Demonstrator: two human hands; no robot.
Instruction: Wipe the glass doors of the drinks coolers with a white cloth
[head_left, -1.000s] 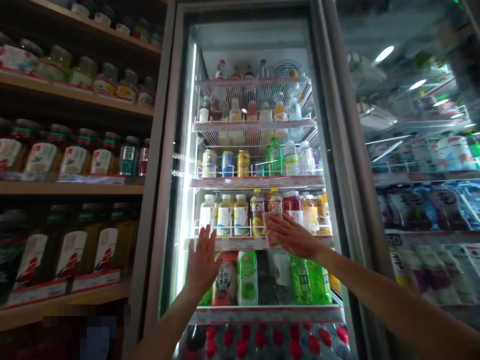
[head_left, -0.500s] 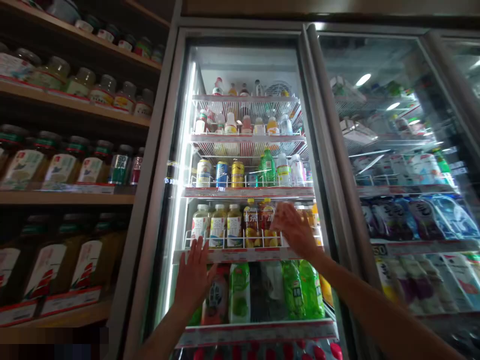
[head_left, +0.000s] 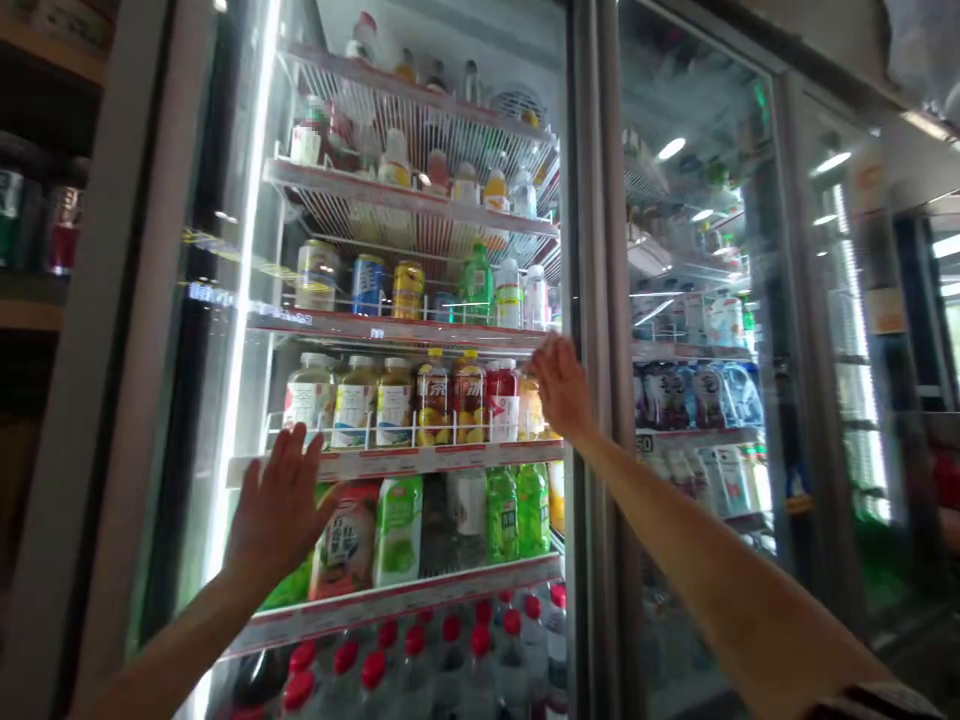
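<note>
My left hand (head_left: 277, 510) is raised with fingers stretched out and holds nothing. It is in front of the lower drinks shelves, close to a large red-labelled bottle (head_left: 344, 540) and a green-and-white bottle (head_left: 398, 528). I cannot tell whether it touches the glass. My right hand (head_left: 561, 388) reaches towards the right edge of the lit drinks fridge (head_left: 589, 250), slightly blurred, palm away from me, with nothing visible in it. It covers part of an orange drink bottle (head_left: 530, 408). Left of that stand a red drink bottle (head_left: 502, 400) and brown tea bottles with yellow caps (head_left: 433, 400).
Higher shelves carry cans (head_left: 408, 290), a green bottle (head_left: 478, 285) and small bottles. Several red-capped bottles (head_left: 450, 650) fill the bottom. A second glass-fronted fridge (head_left: 694, 400) stands to the right. A wooden shelf (head_left: 34, 300) with cans is at the left edge.
My view has turned right and moved nearer the fridge. My right hand has shifted from before the bottles to the fridge's right edge, uncovering the red drink bottle. My left hand stays raised.
</note>
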